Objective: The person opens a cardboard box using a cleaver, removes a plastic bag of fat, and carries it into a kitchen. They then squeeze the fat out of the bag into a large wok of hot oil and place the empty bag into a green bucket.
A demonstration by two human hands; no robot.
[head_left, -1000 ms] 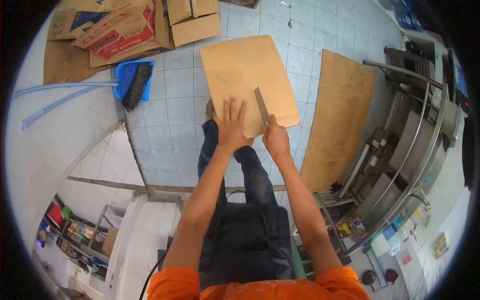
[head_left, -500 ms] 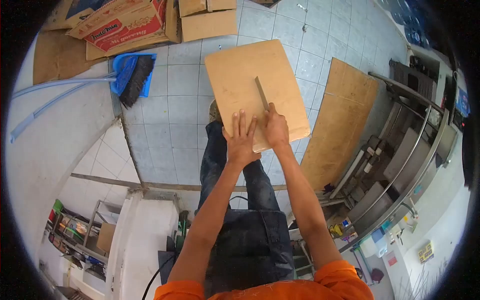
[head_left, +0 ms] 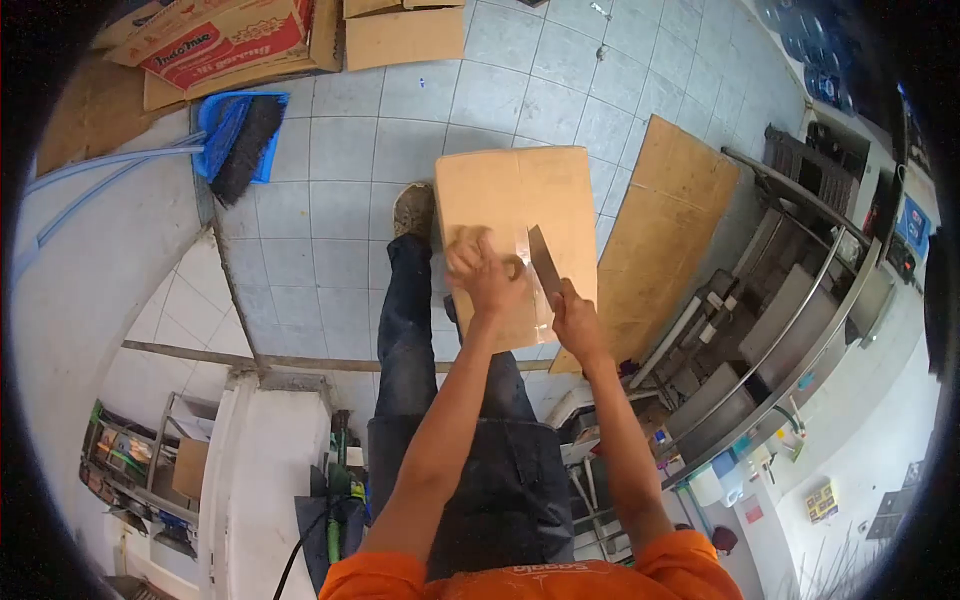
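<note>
Over the cardboard box (head_left: 515, 200), hands seemingly peel tape (head_left: 521, 262) beside knife (head_left: 545, 262).

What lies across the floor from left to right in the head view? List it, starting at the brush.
blue brush → shoe → left hand on the cardboard sheet → knife blade held by the right hand → flat cardboard panel → metal counter rail

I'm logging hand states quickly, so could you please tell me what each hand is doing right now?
Left hand: curled on the flat brown cardboard sheet; grip unclear through blur.
Right hand: closed, holding the flat grey metal blade.
</note>
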